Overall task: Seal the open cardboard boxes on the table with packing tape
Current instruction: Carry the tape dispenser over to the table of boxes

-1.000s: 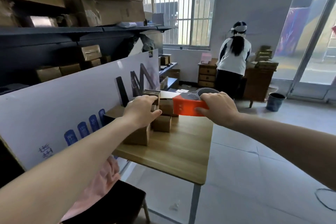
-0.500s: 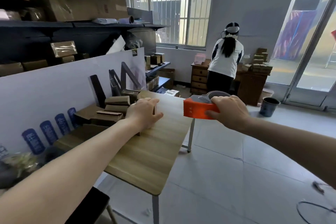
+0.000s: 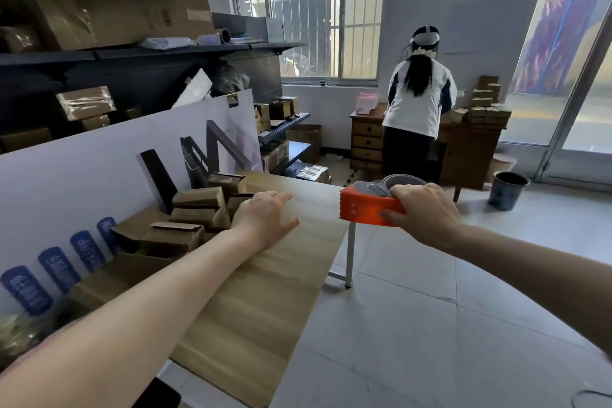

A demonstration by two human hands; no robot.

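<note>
Several small cardboard boxes [image 3: 198, 205] are piled along the left side of the wooden table [image 3: 265, 301], some with flaps up. My left hand [image 3: 265, 219] hovers over the table just right of the pile, fingers spread and relaxed, holding nothing. My right hand [image 3: 424, 212] grips an orange tape dispenser [image 3: 364, 210] with a grey roll on top. The dispenser is in the air beyond the table's right edge, its toothed end pointing left.
A white printed board [image 3: 99, 182] leans behind the boxes. Dark shelves [image 3: 132, 56] with large cartons stand at left. A person [image 3: 417, 109] stands at a wooden desk [image 3: 470, 149] at the back. A dark bucket [image 3: 508, 190] sits on the tiled floor.
My left hand has come off the box it held and now hovers open by the pile. The dispenser has moved right, off the table's edge. My view shifted so the table lies more to the left.
</note>
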